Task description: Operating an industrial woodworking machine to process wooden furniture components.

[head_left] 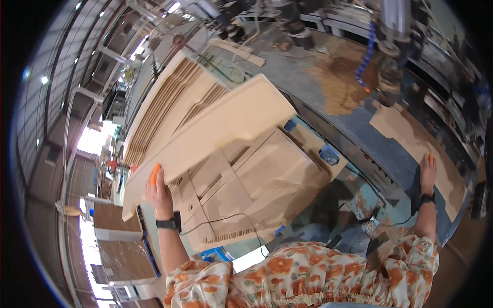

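Observation:
My left hand, with an orange cap on one fingertip and a black wristband, grips the near edge of a long pale wooden board and holds it tilted above a stack of similar cut boards. My right hand rests flat, fingers spread, on a thin brown board lying on the blue-grey machine table. It holds nothing. Both arms wear floral sleeves.
A second tall stack of boards stands behind the lifted one. A machine head with a blue hose hangs over the table beside a sawdust pile. More boards on a cart sit at lower left.

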`<action>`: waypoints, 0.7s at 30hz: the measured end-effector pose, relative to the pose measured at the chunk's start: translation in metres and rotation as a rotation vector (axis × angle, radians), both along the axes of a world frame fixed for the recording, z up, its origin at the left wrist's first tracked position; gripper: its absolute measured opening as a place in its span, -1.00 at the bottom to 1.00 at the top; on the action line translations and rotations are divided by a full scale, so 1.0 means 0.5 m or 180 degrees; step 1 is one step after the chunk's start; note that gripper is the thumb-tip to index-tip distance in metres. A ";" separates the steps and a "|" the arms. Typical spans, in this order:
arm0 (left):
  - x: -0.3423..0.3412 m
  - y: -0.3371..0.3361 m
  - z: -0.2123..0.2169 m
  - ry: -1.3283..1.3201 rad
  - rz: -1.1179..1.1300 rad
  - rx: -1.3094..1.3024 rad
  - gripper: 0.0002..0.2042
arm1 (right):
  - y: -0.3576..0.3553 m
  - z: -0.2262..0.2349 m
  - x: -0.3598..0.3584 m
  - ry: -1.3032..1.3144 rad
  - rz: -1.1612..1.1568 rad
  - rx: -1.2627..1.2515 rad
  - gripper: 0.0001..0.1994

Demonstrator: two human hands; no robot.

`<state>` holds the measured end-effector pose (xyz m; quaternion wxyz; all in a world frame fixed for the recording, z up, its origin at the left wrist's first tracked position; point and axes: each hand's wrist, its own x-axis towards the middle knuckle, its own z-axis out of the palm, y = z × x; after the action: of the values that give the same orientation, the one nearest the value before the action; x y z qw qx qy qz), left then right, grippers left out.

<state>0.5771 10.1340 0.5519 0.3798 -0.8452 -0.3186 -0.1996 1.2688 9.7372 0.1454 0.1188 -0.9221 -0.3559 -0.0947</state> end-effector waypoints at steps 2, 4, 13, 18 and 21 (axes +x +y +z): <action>-0.056 0.055 0.018 -0.0035 0.0296 0.0316 -0.64 | 0.025 0.015 -0.023 0.0107 -0.0068 0.0085 -0.46; -0.096 0.117 0.017 -0.0167 0.0478 0.0359 -0.65 | 0.057 0.063 -0.081 0.0388 -0.0023 0.0271 -0.46; -0.188 0.406 -0.101 -0.0553 0.1579 -0.0357 -0.64 | -0.213 0.281 -0.199 0.0912 -0.0700 -0.0110 -0.49; -0.166 0.449 -0.129 -0.0494 0.2020 -0.0821 -0.40 | -0.542 0.380 -0.341 0.0532 -0.1385 -0.0074 -0.57; -0.180 0.470 -0.114 -0.0596 0.2056 -0.0551 -0.41 | -0.741 0.376 -0.532 0.0380 -0.2166 -0.0145 -0.55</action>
<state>0.4872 10.3692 0.4951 0.3194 -0.7079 -0.6188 -0.1180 1.0030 9.3665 0.3334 0.0804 -0.9943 -0.0225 -0.0669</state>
